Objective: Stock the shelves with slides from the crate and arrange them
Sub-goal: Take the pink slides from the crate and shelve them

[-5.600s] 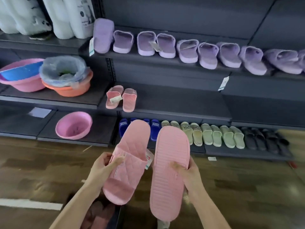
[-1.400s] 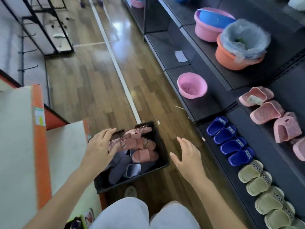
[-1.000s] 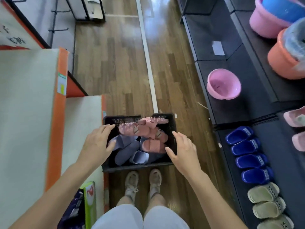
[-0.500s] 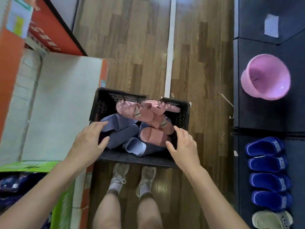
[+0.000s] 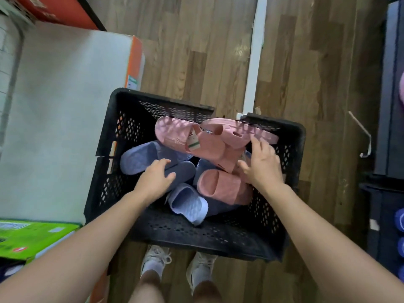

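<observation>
Directly below the camera, two bare forearms reach forward from the bottom corners into a black plastic crate (image 5: 175, 235) that sits on a wooden floor (image 5: 196, 51). The left hand (image 5: 156, 179) is palm down, its fingers loosely bent and spread over the blue slides (image 5: 142, 157) on the crate's left side; it is relaxed and closes round nothing. The right hand (image 5: 263, 167) is also palm down and released, with its straight fingers reaching to the pink slides (image 5: 175, 134) heaped on the right and its thumb held out towards the left hand. Whether either palm presses down or only hovers is hard to tell, because the hands are slightly blurred and cover what lies beneath them. The crate has mesh walls and a gap in its far rim. Inside, the pink slides are piled at the far and right side, one bearing a small paper tag (image 5: 193, 142). Pale and dark blue slides lie jumbled at the near left, one pale one closest to the front wall. Two feet in pale trainers (image 5: 156, 261) stand at the crate's near wall. A dark shelf unit (image 5: 391, 127) is cut off at the right edge, with only slivers of blue shoes (image 5: 400, 219) showing low down. A white-topped box with an orange edge (image 5: 65, 106) stands just left of the crate, and a green box (image 5: 28, 237) lies nearer.
</observation>
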Demonstrator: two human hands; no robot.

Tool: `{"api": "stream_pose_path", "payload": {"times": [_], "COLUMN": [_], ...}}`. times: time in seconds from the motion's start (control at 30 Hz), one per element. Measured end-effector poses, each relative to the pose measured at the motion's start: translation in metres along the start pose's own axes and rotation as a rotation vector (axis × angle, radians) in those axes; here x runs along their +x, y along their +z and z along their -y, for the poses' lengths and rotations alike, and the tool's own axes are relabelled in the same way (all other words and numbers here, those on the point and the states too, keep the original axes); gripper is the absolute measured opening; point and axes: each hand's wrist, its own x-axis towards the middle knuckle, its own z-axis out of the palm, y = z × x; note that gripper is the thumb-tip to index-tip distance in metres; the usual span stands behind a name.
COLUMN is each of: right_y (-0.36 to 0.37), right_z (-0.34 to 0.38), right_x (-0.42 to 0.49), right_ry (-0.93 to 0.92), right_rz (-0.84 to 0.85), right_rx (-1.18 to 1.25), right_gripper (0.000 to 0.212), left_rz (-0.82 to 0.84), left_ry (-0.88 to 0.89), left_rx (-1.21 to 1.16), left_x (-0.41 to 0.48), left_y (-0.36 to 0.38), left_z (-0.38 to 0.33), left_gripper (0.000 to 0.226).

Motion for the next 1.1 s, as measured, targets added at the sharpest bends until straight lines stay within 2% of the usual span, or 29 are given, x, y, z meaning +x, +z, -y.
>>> {"api": "stream_pose_path", "payload": {"times": [0.2, 0.33, 0.47, 0.57, 0.67, 0.73, 0.8, 0.9, 1.0, 1.1], "right_y": [0.023, 0.045, 0.06, 0.067, 0.07, 0.07, 0.072, 0.078, 0.082, 0.082], "right_z": [-0.007, -0.008, -0.007, -0.001, 0.005, 0.008, 0.009, 0.006, 0.003, 0.002], "right_x": [0.054, 0.06, 0.062, 0.061, 0.063, 0.067, 0.068, 0.063, 0.055, 0.049], "right_ry": [-0.015, 0.034, 0.081, 0.143, 0.183, 0.206, 0.221, 0.192, 0.158, 0.14], "right_rz": [-0.186, -0.252, -0.323, -0.313, -0.319, -0.333, -0.332, -0.297, -0.251, -0.233], "right_rx": [-0.12, -0.171, -0.122, -0.046, 0.031, 0.069, 0.094, 0.113, 0.132, 0.151], "right_gripper": [0.068, 0.077, 0.076, 0.076, 0.075, 0.072, 0.071, 0.079, 0.085, 0.081], "left_rz": [-0.021, -0.052, -0.049, -0.041, 0.023, 0.09, 0.088, -0.006, -0.095, -0.243], "left_ry": [-0.169, -0.315, -0.398, -0.433, -0.483, -0.485, -0.498, -0.506, -0.513, -0.53], "left_rx": [-0.428, -0.714, -0.981, -1.125, -1.335, -1.474, -1.573, -1.627, -1.564, -1.383], "left_x": [0.06, 0.091, 0.107, 0.115, 0.122, 0.128, 0.134, 0.136, 0.125, 0.105], "left_y": [0.044, 0.064, 0.073, 0.071, 0.065, 0.058, 0.053, 0.049, 0.049, 0.041], "left_z": [-0.005, 0.004, 0.007, 0.008, 0.008, 0.005, 0.001, -0.002, 0.006, 0.025], "left_gripper": [0.053, 0.058, 0.049, 0.038, 0.023, 0.023, 0.02, 0.005, 0.008, 0.016]}}
